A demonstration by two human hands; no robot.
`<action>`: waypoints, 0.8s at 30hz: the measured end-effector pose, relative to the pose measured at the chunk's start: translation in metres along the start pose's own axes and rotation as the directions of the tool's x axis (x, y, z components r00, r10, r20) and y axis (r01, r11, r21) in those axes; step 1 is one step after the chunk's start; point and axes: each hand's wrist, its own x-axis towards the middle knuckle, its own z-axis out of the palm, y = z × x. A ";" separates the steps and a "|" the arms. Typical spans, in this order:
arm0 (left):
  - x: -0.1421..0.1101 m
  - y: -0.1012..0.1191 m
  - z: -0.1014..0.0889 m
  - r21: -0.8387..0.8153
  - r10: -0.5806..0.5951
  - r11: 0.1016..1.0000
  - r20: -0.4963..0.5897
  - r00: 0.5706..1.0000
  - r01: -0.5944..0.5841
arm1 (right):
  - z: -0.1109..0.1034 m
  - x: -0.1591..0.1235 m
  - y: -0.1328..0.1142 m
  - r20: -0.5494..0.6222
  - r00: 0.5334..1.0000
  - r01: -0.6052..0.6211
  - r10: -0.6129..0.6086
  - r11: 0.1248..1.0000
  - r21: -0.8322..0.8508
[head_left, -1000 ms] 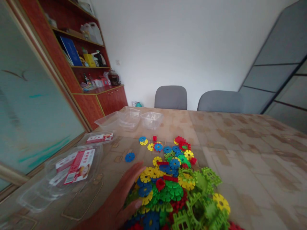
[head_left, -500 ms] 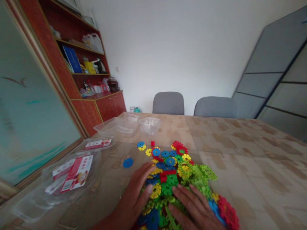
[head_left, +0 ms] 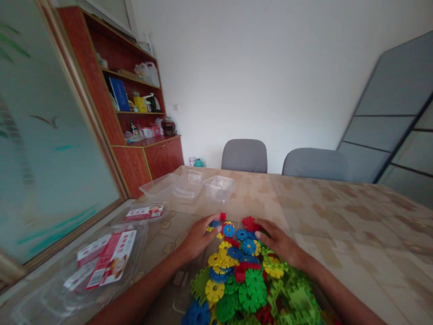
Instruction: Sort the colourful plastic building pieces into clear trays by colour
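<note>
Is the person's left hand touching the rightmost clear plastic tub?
Apart: the head view shows brown patterned tabletop between the left hand and the tub.

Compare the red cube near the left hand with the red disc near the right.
The cube is blocky; the disc is rounded, with a notched rim. The cube looks smaller than the disc. The cube sits by the left hand, the disc by the right hand. Both are red.

On the table (head_left: 338,234), lids (head_left: 108,257) lie left of the heaped pieces (head_left: 252,289), containers (head_left: 219,188) behind them, chairs (head_left: 244,155) beyond the table.
</note>
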 end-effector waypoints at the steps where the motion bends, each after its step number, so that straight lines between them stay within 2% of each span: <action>1: -0.002 0.003 0.000 -0.036 0.025 0.999 0.039 0.999 -0.024 | 0.001 -0.002 -0.007 0.056 0.998 0.026 -0.029 0.998 0.050; 3: -0.004 0.008 0.000 -0.087 0.057 0.995 0.065 0.996 -0.051 | -0.001 -0.005 -0.021 0.168 0.983 0.042 -0.079 0.975 0.217; 5: -0.001 0.009 0.001 -0.096 0.064 0.993 0.025 0.998 -0.061 | -0.006 -0.005 -0.028 0.195 0.978 0.002 -0.079 0.931 0.366; 7: 0.007 0.006 0.002 -0.089 0.071 0.993 -0.014 0.997 -0.072 | -0.013 -0.002 -0.026 0.110 0.994 -0.042 0.000 0.923 0.382; 10: 0.017 0.001 0.005 -0.104 0.096 0.990 0.007 0.995 -0.095 | -0.016 -0.002 -0.017 -0.015 0.996 -0.080 0.088 0.953 0.292; 11: 0.019 0.000 0.005 -0.119 0.105 0.988 0.027 0.994 -0.101 | -0.016 -0.003 -0.016 0.002 0.997 -0.077 0.080 0.957 0.280; 15: 0.012 0.003 0.006 -0.225 0.124 0.970 0.117 0.985 -0.096 | -0.013 -0.012 -0.030 0.222 0.973 -0.025 -0.057 0.936 0.351; 17: 0.007 0.005 0.005 -0.265 0.110 0.961 0.117 0.987 -0.076 | -0.018 -0.014 -0.040 0.236 0.970 -0.048 -0.060 0.903 0.427; 19: 0.005 0.006 0.003 -0.270 0.092 0.960 0.079 0.993 -0.067 | -0.029 -0.014 -0.042 0.166 0.986 -0.083 0.006 0.883 0.462; 21: 0.007 0.006 0.001 -0.252 0.089 0.965 0.054 0.995 -0.072 | -0.041 -0.018 -0.033 0.059 0.993 -0.117 0.102 0.895 0.430; 24: 0.013 0.005 0.001 -0.221 0.105 0.972 0.105 0.989 -0.080 | -0.051 -0.039 -0.006 -0.098 0.963 -0.209 0.251 0.925 0.317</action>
